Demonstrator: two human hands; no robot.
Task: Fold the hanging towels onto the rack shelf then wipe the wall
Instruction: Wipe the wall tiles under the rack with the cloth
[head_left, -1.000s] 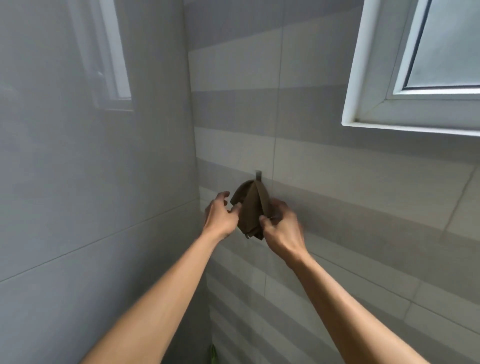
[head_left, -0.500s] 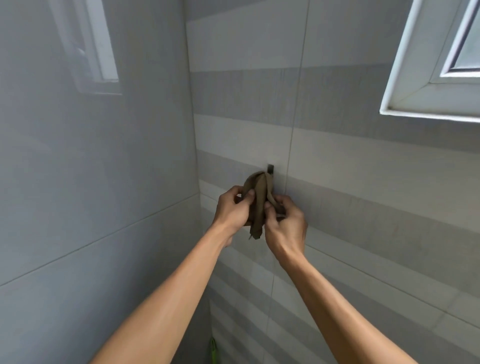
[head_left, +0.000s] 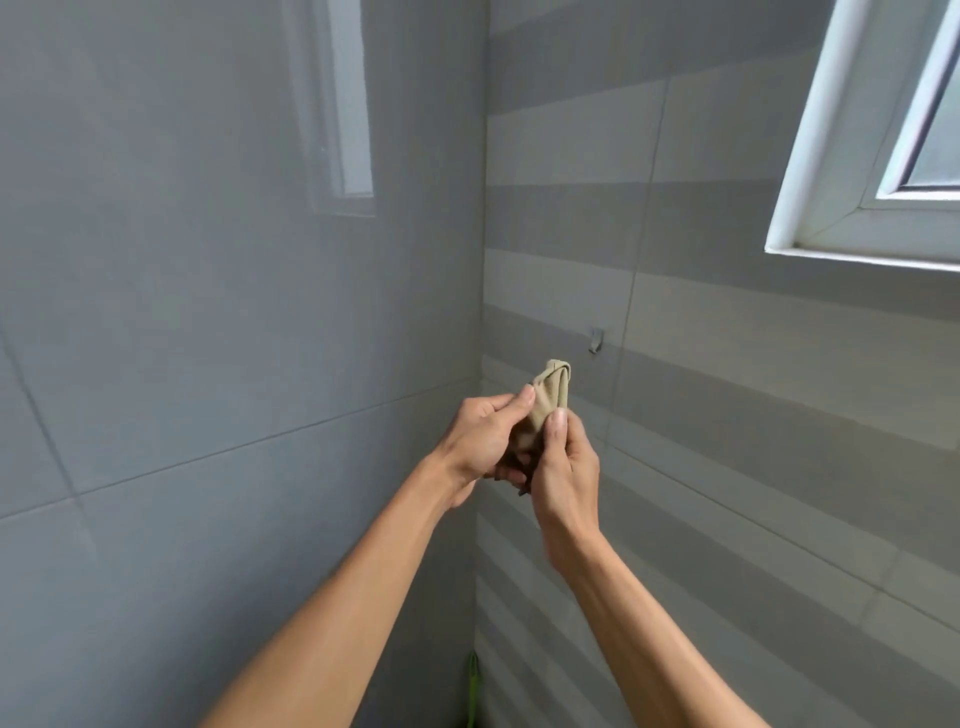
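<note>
A small olive-brown cloth (head_left: 550, 395), bunched into a tight bundle, sits between both hands in front of the wall corner. My left hand (head_left: 480, 436) grips its left side, thumb tip on the cloth. My right hand (head_left: 563, 467) grips its right side, thumb pressed against the fabric. The lower part of the cloth is hidden inside the hands. A small metal wall hook (head_left: 596, 340) on the striped tiled wall (head_left: 727, 364) stands bare, a little above and right of the cloth. No rack shelf is in view.
A glossy grey tiled wall (head_left: 208, 364) fills the left side and meets the striped wall at a corner. A white window frame (head_left: 831, 182) sits at the upper right. Something thin and green (head_left: 472, 686) shows low in the corner.
The cloth has come off the hook, which is now bare. Both hands have drawn it down and away from the wall, bundled tighter between them.
</note>
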